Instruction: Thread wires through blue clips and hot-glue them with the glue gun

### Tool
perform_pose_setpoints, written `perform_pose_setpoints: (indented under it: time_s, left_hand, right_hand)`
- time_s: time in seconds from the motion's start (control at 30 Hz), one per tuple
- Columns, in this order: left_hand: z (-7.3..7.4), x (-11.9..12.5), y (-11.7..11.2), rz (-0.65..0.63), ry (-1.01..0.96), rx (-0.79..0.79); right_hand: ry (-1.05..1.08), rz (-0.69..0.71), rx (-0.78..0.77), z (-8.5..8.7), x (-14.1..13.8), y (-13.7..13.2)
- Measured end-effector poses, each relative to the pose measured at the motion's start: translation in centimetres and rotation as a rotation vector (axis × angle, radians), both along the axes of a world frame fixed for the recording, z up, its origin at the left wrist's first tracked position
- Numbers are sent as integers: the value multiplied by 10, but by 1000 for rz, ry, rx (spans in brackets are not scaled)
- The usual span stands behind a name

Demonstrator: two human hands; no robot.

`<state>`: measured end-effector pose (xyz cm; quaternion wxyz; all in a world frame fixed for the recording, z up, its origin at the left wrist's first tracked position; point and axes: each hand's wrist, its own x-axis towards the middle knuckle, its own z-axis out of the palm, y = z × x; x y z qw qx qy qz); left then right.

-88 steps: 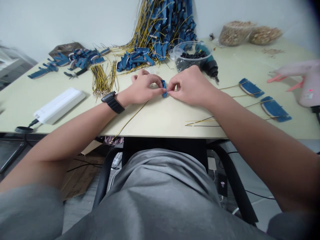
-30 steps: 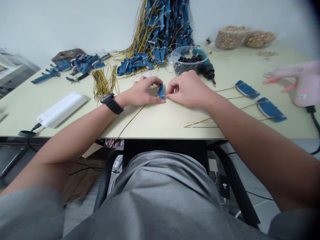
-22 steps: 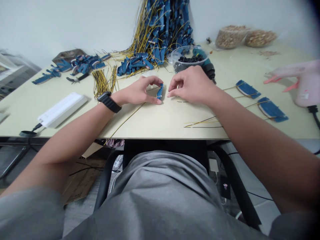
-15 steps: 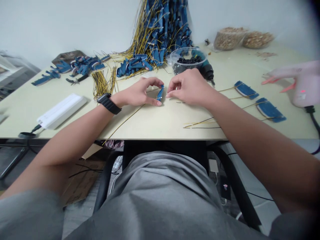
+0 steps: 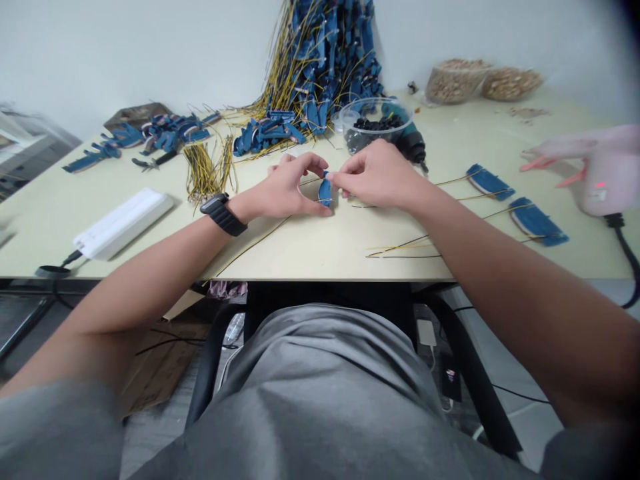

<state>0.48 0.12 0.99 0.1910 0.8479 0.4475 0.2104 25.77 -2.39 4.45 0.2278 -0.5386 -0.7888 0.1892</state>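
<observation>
A small curved blue strip with thin yellow and black wires (image 5: 325, 193) stands nearly upright on the pale table (image 5: 320, 250), just in front of me. My left hand (image 5: 290, 188) curves around its left side, with the thumb and forefinger at its ends. My right hand (image 5: 377, 175) comes in from the right, its fingertips pinching the strip's upper end. The fingers hide part of the strip. A long wire runs from under my left palm toward the table's front edge.
Behind my hands rises a heap of wired blue strips (image 5: 320, 67), beside a clear tub of dark beads (image 5: 377, 125) and a drill (image 5: 413, 147). A pink glue gun (image 5: 607, 180) and several blue strips (image 5: 537, 221) lie right; a white box (image 5: 123, 223) lies left.
My right hand has moved left, and its fingertips now reach the blue strip. My left hand has shifted slightly, and the view has tilted a little.
</observation>
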Motion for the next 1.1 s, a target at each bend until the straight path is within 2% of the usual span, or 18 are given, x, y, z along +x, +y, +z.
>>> perform_pose_setpoints:
  time_s: [0.13,0.27,0.47,0.6,0.8,0.93,1.1]
  left_hand:
    - [1,6,-7,44,25,18]
    - [7,-3,2,-8,-31,-3]
    - [23,-46,30,-128,-253,-268]
    - [22,-67,43,-197,-335,-428]
    - [23,-83,56,-328,-408,-540]
    - [13,-79,58,-377,-488,-607]
    - [-1,-50,52,-474,-544,-682]
  right_hand:
    - [-88,-16,0,1,-8,-5]
    - [-113,12,35,-5,-8,1]
    - [-49,91,127,-13,-2,13]
    - [-13,160,178,-13,-1,13]
    - [9,248,242,-10,3,13]
    - [69,293,295,-14,4,15]
    - [134,350,345,-18,0,15]
